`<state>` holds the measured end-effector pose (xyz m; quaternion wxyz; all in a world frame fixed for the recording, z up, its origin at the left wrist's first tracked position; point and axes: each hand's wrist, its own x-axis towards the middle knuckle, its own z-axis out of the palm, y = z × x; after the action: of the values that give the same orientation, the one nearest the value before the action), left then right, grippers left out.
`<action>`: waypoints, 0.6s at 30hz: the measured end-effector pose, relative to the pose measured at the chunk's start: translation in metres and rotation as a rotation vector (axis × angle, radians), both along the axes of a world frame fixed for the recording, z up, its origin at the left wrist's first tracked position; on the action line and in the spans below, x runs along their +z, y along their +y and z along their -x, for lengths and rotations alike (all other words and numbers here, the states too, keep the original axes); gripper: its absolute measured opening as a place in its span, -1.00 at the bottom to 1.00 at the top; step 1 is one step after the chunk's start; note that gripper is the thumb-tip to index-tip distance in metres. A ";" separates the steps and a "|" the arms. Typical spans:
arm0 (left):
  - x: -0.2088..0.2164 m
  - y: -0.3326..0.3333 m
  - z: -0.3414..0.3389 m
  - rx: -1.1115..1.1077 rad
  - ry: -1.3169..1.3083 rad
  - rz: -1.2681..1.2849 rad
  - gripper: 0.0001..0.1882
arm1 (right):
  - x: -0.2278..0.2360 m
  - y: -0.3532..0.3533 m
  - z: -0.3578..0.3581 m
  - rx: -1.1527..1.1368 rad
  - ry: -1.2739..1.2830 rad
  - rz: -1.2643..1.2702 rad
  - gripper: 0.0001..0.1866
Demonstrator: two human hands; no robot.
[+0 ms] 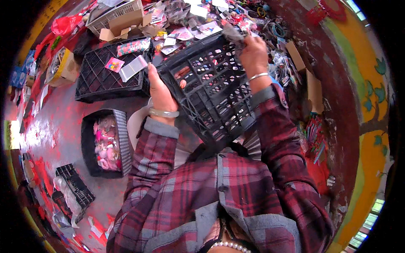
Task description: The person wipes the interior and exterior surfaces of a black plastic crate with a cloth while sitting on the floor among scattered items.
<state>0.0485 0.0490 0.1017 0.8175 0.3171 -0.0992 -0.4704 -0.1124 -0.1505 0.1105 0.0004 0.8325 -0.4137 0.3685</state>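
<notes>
A black plastic lattice crate (215, 80) is tilted up in front of my body. My left hand (162, 95) grips its left side, thumb outside and fingertips showing through the openings. At the crate's far right corner, my right hand (254, 55) is closed on a grey, crumpled, rag-like wad (233, 34). That wad lies against the crate's rim; its exact kind is unclear. Through the lattice, small colourful items show beyond.
Left of me, an overturned black crate (90, 69) bears small packets. A dark box (125, 145) of pink bagged items stands nearer. Loose packets (181, 33) are heaped at the far side. Cardboard flaps (314, 90) and pens (315, 133) lie right; a small black basket (74, 189) lies lower left.
</notes>
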 end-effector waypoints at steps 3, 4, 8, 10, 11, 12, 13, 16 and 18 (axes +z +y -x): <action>-0.003 -0.001 0.002 -0.038 -0.004 0.029 -0.25 | 0.011 -0.025 0.030 -0.047 -0.199 0.273 -0.81; 0.000 0.000 0.003 0.000 -0.018 -0.016 -0.24 | 0.021 -0.024 0.031 -0.061 -0.291 0.303 -0.80; -0.005 -0.002 0.000 0.026 -0.012 -0.034 -0.22 | 0.033 -0.006 0.022 0.035 -0.271 0.358 -0.77; -0.013 -0.006 -0.007 -0.008 -0.010 -0.043 -0.22 | 0.008 -0.002 0.011 0.140 -0.082 0.254 -0.72; -0.013 -0.009 -0.007 0.001 -0.021 -0.053 -0.22 | -0.010 -0.002 0.004 0.199 -0.080 0.252 -0.68; -0.011 -0.008 -0.007 0.016 -0.032 -0.071 -0.23 | -0.022 0.001 -0.003 0.263 -0.082 0.240 -0.64; -0.009 -0.008 -0.006 0.031 -0.043 -0.089 -0.23 | -0.028 0.000 -0.002 0.306 -0.053 0.264 -0.58; -0.005 -0.008 -0.007 0.024 -0.053 -0.031 -0.23 | -0.023 -0.002 -0.009 0.273 0.048 0.313 -0.63; -0.007 -0.008 -0.006 0.051 -0.051 -0.062 -0.23 | -0.014 0.005 -0.009 0.235 0.152 0.249 -0.72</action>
<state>0.0549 0.0410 0.0945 0.8162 0.3567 -0.0973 -0.4440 -0.1034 -0.1454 0.0962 0.0915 0.8940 -0.2637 0.3504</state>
